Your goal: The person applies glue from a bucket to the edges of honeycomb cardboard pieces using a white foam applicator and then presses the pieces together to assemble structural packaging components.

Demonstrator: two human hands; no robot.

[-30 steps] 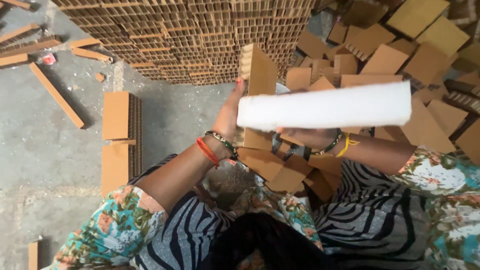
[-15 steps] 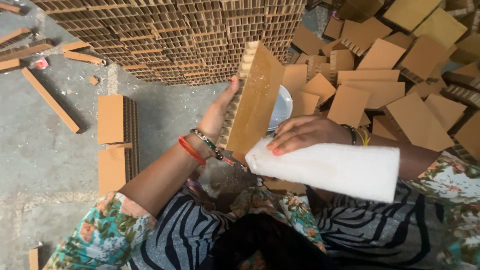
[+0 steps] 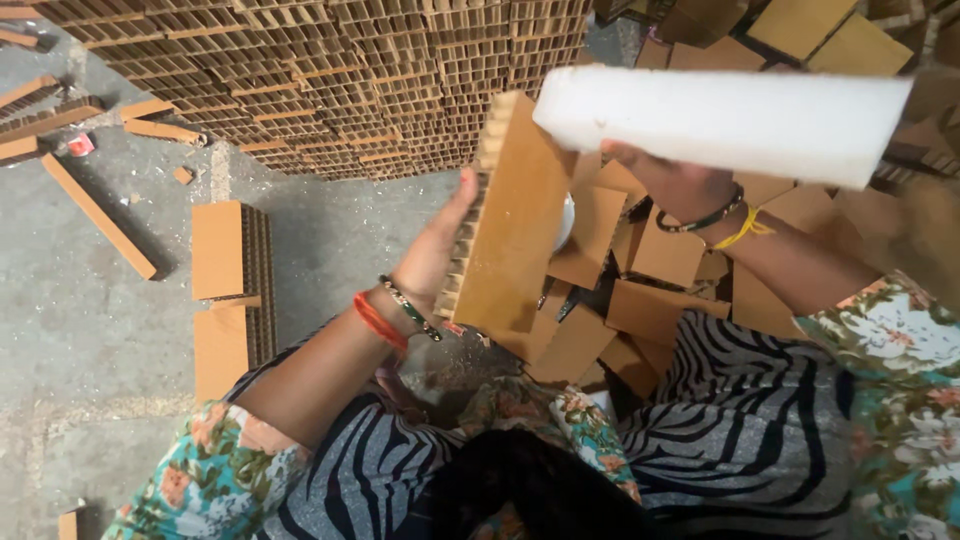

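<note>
My left hand [image 3: 437, 250] grips a brown honeycomb cardboard block [image 3: 508, 220] by its ribbed left edge and holds it upright and tilted over my lap. My right hand [image 3: 672, 185] is raised to the right of it, shut on a long white foam block [image 3: 722, 120] that lies across the top of the view, its left end just above the cardboard block's upper corner. A small white bowl-like thing [image 3: 564, 222] shows partly behind the cardboard block.
A tall stack of honeycomb cardboard sheets [image 3: 330, 80] fills the far side. Several loose cardboard squares [image 3: 650, 300] are heaped by my knees and to the right. Two cardboard blocks [image 3: 222, 290] and narrow strips [image 3: 98, 200] lie on the concrete floor at left.
My right hand has lifted the white foam block from low beside my lap to above the cardboard block. My left hand has kept the cardboard block upright, turning its flat face more toward me.
</note>
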